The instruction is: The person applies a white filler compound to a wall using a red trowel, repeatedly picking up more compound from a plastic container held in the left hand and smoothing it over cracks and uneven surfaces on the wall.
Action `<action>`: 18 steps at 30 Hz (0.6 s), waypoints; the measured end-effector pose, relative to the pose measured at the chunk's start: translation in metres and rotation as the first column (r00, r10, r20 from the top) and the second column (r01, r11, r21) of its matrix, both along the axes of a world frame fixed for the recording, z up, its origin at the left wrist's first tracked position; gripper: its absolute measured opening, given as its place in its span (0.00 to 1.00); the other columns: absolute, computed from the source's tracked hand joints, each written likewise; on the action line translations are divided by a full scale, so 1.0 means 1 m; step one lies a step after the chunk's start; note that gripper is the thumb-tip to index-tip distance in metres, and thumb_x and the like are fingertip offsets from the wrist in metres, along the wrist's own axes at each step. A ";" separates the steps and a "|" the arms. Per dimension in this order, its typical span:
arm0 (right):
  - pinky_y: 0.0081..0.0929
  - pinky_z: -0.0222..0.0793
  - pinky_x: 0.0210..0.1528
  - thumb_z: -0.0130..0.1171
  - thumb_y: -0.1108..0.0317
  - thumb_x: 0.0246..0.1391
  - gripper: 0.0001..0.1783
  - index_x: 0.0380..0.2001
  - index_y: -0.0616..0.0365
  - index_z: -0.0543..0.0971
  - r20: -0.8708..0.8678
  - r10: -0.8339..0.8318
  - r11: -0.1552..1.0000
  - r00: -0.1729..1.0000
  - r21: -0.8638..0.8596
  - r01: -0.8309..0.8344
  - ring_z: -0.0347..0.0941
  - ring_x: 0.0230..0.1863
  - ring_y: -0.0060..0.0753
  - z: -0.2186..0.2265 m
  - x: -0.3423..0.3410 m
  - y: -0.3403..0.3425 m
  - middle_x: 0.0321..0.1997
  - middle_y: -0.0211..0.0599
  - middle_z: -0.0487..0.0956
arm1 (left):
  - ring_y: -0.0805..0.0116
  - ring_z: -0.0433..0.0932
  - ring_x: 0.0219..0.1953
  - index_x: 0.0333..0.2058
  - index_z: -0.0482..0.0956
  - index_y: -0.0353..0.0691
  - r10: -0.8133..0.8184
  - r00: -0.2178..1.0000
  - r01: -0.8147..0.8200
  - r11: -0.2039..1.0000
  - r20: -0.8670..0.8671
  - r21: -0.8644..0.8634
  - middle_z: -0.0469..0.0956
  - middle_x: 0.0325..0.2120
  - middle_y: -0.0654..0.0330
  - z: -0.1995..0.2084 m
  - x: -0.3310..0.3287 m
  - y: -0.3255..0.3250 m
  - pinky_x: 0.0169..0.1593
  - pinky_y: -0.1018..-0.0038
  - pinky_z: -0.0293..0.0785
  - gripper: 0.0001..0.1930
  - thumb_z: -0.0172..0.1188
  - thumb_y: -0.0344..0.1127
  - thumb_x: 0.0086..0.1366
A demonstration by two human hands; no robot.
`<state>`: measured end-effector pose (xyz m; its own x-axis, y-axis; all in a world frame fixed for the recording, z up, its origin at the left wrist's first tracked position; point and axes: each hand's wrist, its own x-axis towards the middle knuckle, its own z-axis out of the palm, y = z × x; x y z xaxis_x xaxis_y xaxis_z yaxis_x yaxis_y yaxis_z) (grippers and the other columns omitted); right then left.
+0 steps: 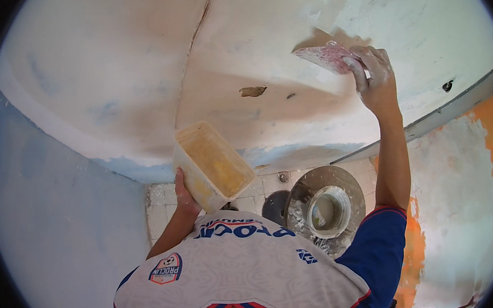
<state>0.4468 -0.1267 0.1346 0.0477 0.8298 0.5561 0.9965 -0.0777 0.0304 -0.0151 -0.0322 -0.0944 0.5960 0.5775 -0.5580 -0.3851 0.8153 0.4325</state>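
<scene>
My right hand [376, 77] is raised against the wall and grips a flat pink-stained putty trowel [327, 55], its blade laid on the pale plastered wall [121, 57]. My left hand [185, 195] holds a translucent rectangular tub [211, 165] from below, at chest height; yellowish putty shows inside it. A small brown chipped patch [253, 91] sits on the wall left of and below the trowel.
A wall corner runs down at the upper middle. The lower wall band is painted light blue [51, 208]. On the tiled floor [159, 202] stands a plaster-spattered round bucket [328, 209]. At the right is an orange and white wall [475, 189].
</scene>
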 end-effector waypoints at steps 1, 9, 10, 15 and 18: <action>0.30 0.78 0.39 0.63 0.77 0.61 0.09 0.44 0.64 0.80 0.004 -0.005 1.000 1.000 0.000 0.005 0.81 0.34 0.42 0.002 0.008 -0.003 0.42 0.43 0.84 | 0.52 0.67 0.67 0.71 0.58 0.46 -0.007 1.000 0.007 1.000 0.007 -0.020 0.67 0.67 0.54 -0.001 -0.001 0.002 0.69 0.53 0.65 0.37 0.44 0.65 0.73; 0.34 0.77 0.39 0.63 0.74 0.60 0.07 0.42 0.59 0.81 -0.121 -0.026 0.996 0.992 0.086 0.037 0.82 0.40 0.43 0.005 0.007 -0.018 0.44 0.43 0.83 | 0.51 0.65 0.68 0.72 0.57 0.46 0.017 1.000 -0.017 1.000 -0.002 0.003 0.65 0.68 0.53 0.004 -0.015 0.009 0.71 0.53 0.63 0.37 0.40 0.64 0.75; 0.34 0.77 0.40 0.62 0.74 0.60 0.07 0.42 0.59 0.82 -0.071 -0.074 0.995 0.995 0.065 0.078 0.81 0.41 0.43 0.003 0.009 -0.016 0.44 0.42 0.83 | 0.51 0.65 0.68 0.72 0.57 0.45 0.029 1.000 -0.029 1.000 0.005 0.009 0.65 0.68 0.53 0.003 -0.018 0.011 0.71 0.54 0.63 0.37 0.40 0.64 0.75; 0.29 0.78 0.43 0.59 0.72 0.66 0.10 0.49 0.61 0.78 -0.403 -0.070 0.759 0.913 0.572 0.311 0.82 0.40 0.36 0.013 0.046 -0.016 0.43 0.43 0.82 | 0.51 0.65 0.68 0.72 0.56 0.45 0.060 0.998 -0.060 0.998 0.028 -0.016 0.65 0.68 0.53 0.003 -0.026 0.018 0.71 0.54 0.63 0.37 0.40 0.64 0.76; 0.31 0.77 0.44 0.59 0.72 0.66 0.09 0.47 0.61 0.79 -0.455 -0.055 0.887 0.889 0.387 0.253 0.81 0.40 0.39 -0.002 0.027 -0.034 0.43 0.45 0.83 | 0.51 0.65 0.69 0.72 0.56 0.45 0.072 0.995 -0.070 0.997 -0.068 0.032 0.64 0.68 0.53 0.005 -0.029 0.018 0.71 0.54 0.63 0.37 0.40 0.64 0.75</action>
<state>0.4743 -0.1608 0.1328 0.4652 0.4776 0.7453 0.8775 -0.1380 -0.4593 -0.0437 -0.0146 -0.0897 0.5133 0.6336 -0.5788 -0.4098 0.7735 0.4834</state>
